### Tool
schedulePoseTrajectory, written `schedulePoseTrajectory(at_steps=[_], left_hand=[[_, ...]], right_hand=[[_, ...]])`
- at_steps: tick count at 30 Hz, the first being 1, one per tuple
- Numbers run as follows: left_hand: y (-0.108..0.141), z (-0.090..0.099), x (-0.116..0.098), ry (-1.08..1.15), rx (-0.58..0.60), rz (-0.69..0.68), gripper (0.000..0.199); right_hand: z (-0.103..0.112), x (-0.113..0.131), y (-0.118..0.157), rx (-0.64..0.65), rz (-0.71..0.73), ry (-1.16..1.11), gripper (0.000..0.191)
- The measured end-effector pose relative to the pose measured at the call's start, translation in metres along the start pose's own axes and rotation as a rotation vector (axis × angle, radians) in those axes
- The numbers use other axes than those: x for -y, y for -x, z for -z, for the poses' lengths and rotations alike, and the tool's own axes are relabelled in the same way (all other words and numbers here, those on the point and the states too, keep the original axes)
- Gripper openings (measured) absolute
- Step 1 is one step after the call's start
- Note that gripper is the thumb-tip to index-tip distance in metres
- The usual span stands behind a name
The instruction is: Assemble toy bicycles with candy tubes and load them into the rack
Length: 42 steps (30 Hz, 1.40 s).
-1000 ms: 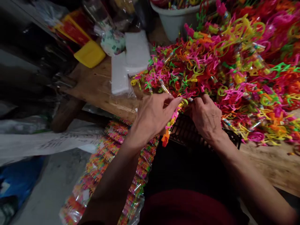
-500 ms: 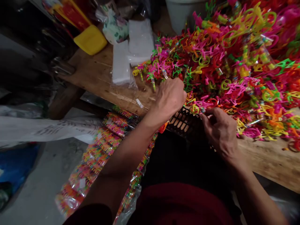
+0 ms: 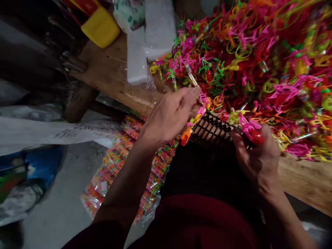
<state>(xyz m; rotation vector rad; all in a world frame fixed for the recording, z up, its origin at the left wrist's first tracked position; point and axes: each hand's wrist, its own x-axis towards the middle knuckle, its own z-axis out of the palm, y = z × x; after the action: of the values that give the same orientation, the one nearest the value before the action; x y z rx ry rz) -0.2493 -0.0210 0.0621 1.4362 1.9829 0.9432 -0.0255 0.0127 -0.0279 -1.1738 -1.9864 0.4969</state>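
My left hand (image 3: 173, 114) reaches over the left end of a black slotted rack (image 3: 212, 128). Its fingers are pressed together, and whatever they hold is hidden behind the hand. Just beside them, small pink, yellow and orange plastic toys (image 3: 194, 121) sit in a row at that rack end. My right hand (image 3: 259, 162) is closed around a small plastic toy (image 3: 250, 131) with pink and red parts, near the rack's right end. Behind both hands spreads a large heap of bright plastic toys (image 3: 233, 58), some with clear tubes.
Stacked clear plastic bags (image 3: 136, 58) lie on the wooden table (image 3: 111, 79), near a yellow scoop (image 3: 101, 27) and a floral-patterned item (image 3: 129, 14). Below the table edge, filled packets of colourful toys (image 3: 114, 169) lie in rows. A blue sack (image 3: 44, 166) is on the floor.
My left hand has drawn back left, uncovering toys at the rack's left end. My right hand has moved right and now shows a pink and red toy in its fingers. The view has shifted.
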Motion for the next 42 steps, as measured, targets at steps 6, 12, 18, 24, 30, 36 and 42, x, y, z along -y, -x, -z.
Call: schedulePoseTrajectory(at_steps=[6,12,18,24,30,36,42], left_hand=[[0.041,-0.014,0.036,0.377,0.107,0.089,0.05],[0.044,-0.037,0.036,0.352,0.117,-0.01,0.042],[0.048,-0.037,0.031,0.37,0.127,0.035,0.044],[0.047,-0.037,0.034,0.365,0.123,0.042,0.043],[0.048,-0.034,0.029,0.4,0.126,0.046,0.045],[0.06,-0.035,0.021,0.403,0.072,0.064,0.063],[0.058,-0.045,0.013,0.168,0.011,0.051,0.079]], right_hand=[[-0.017,0.019,0.007,0.117,0.231,-0.139,0.014],[-0.037,0.024,0.016,0.149,0.064,-0.276,0.011],[-0.051,0.023,0.02,0.171,0.057,-0.225,0.016],[-0.052,0.02,0.021,0.18,0.197,-0.216,0.016],[-0.052,0.025,0.022,0.183,0.287,-0.144,0.019],[-0.057,0.028,0.028,0.189,0.31,-0.052,0.019],[-0.061,0.024,0.035,0.198,0.297,-0.079,0.021]])
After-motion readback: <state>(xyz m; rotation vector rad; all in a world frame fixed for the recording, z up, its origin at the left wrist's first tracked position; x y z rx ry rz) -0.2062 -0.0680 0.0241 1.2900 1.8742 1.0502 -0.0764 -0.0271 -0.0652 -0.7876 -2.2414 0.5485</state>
